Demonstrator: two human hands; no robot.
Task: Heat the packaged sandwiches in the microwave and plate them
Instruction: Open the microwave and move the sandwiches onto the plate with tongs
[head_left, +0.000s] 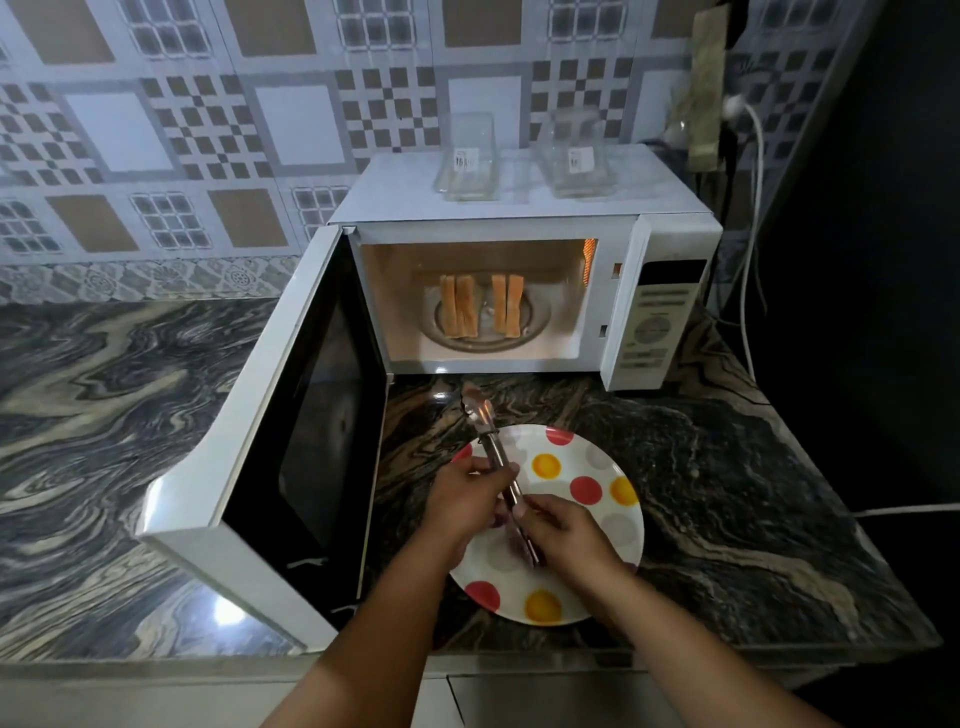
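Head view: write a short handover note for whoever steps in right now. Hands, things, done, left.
Left hand and right hand both grip the tongs above the plate.
Sandwiches stand on the turntable inside the microwave; its door is open.
Two empty packages sit on top of the microwave.
Done: sandwiches unpacked and in the microwave; whether they are heated cannot be told.
Left: lift the sandwiches out with the tongs onto the plate.

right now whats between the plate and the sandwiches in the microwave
Head view: the tongs' tips over bare counter, then the microwave's open front. Plate; sandwiches.
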